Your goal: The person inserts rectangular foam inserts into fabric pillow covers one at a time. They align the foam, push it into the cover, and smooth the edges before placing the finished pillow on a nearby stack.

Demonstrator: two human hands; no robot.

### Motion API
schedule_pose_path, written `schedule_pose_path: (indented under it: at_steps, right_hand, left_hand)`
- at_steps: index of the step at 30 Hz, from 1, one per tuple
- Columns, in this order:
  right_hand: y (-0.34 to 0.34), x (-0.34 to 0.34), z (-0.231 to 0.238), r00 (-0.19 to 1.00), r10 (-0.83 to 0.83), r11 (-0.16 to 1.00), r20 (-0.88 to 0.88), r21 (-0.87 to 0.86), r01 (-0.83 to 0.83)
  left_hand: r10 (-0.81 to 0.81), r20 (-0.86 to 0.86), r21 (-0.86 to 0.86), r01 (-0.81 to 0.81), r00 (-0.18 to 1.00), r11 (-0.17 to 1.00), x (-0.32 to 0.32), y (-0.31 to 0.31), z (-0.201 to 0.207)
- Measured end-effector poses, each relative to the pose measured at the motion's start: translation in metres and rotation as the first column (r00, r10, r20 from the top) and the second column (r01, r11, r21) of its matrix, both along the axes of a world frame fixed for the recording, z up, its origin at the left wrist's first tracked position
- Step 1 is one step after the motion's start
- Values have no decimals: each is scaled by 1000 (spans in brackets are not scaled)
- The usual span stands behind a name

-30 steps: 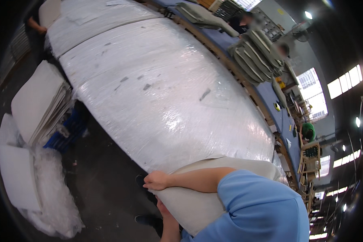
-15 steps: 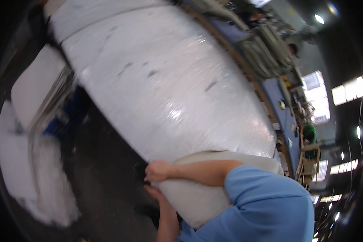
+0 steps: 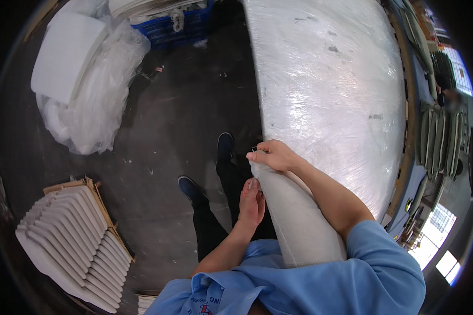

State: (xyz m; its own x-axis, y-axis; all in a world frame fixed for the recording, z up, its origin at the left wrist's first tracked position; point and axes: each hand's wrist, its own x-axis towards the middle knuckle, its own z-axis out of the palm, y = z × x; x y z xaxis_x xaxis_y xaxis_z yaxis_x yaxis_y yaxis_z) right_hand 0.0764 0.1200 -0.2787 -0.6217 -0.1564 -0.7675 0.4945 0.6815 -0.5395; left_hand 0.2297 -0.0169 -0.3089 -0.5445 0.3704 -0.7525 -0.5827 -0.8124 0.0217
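Note:
A pale, fabric-covered cushion (image 3: 294,220) lies tilted between my body and the table, its narrow corner pointing away from me. My right hand (image 3: 273,156) is closed on that corner, thumb and fingers pinching the cloth. A small dark piece, too small to name, sticks out beside its fingertips. Lower down, my left hand (image 3: 251,203) is closed with its fingertips at the cushion's left edge. What lies between those fingertips is partly hidden.
A large table wrapped in shiny plastic film (image 3: 331,79) stands to the right. Stacked white cushions (image 3: 73,236) are at lower left. Plastic-covered white pads (image 3: 68,58) and a blue crate (image 3: 173,29) lie farther off. My shoes (image 3: 225,144) are on the dark floor.
My view has swung left, bringing the floor and stacked cushions into sight. Both hands stay at the cushion's corner, and the cushion now sits more steeply against my body.

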Motion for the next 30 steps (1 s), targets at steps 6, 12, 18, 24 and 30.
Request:
schedule_pose_path:
  at_steps: [6,12,18,24,30]
  right_hand:
    - [-3,7,-6,950,157,984,-271,121,-128]
    - [-3,10,-11,842,200,980,-501,122,-160]
    - [1,9,-16,718,211,977,-663,125,-171]
    - [9,8,-28,713,175,984,-679,151,-98]
    - [17,6,-44,706,175,976,-686,216,-32]
  left_hand:
    - [119,116,-202,-94,986,975,-13,14,-4]
    - [76,341,-402,72,937,913,-60,31,22]
    - [100,381,-580,154,919,800,-76,33,0]
    - [43,390,-607,221,920,763,-96,33,-15]
    - [-88,498,-677,449,863,583,-118,40,-23]
